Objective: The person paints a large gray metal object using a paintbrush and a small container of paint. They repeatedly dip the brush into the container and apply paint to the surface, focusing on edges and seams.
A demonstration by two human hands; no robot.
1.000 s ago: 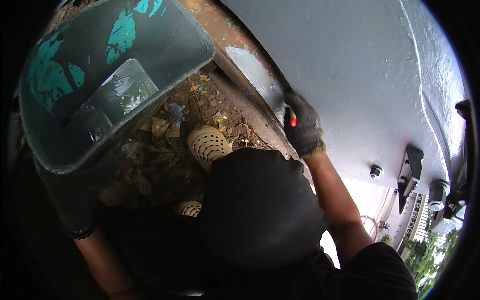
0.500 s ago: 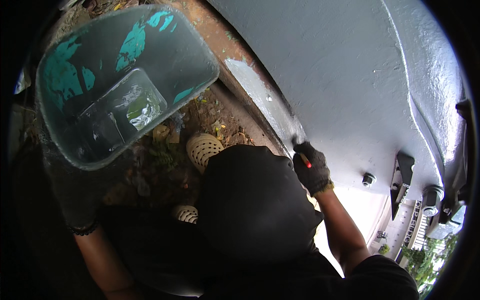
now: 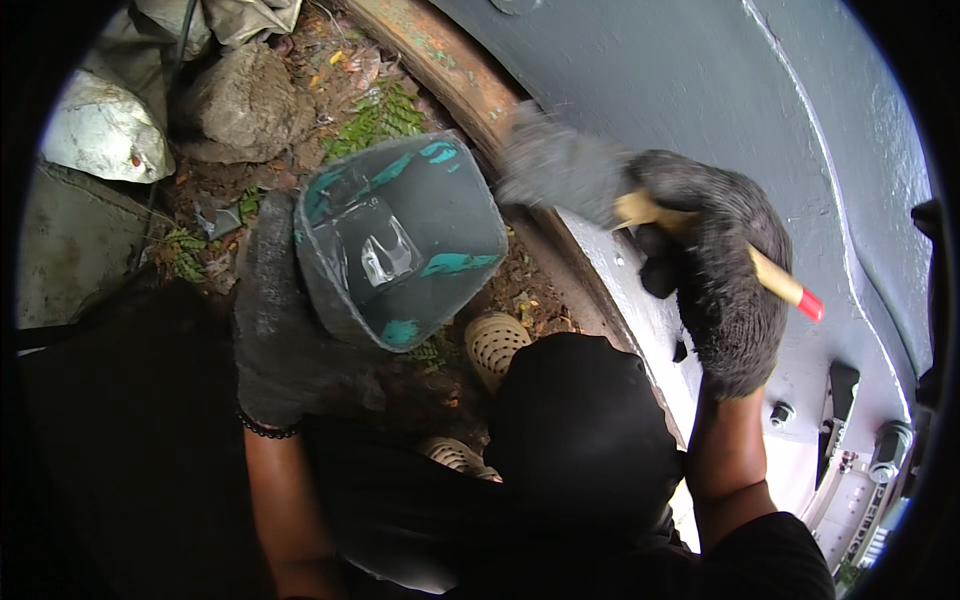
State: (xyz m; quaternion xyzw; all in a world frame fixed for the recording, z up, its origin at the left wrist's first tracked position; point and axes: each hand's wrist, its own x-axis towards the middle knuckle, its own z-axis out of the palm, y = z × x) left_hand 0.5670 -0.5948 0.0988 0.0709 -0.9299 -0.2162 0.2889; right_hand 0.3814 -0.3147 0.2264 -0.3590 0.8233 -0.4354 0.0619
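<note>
My left hand (image 3: 285, 330), in a coarse dark knit glove, has its fingers wrapped round a grey, teal-smeared paint container (image 3: 400, 245) held above leaf-littered ground (image 3: 350, 110). My right hand (image 3: 715, 265) grips a wooden-handled, red-tipped brush (image 3: 770, 275) against the smooth grey painted wall (image 3: 690, 90). A rusty rail (image 3: 440, 60) runs between them; a rock (image 3: 240, 100) sits beyond.

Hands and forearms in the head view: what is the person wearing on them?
Both the left hand and the right hand wear dark grey, fuzzy knitted work gloves reaching to the wrist. A thin bracelet of small dark beads circles the left wrist just below the glove cuff. The forearms are bare; a short black sleeve shows at the right upper arm.
</note>
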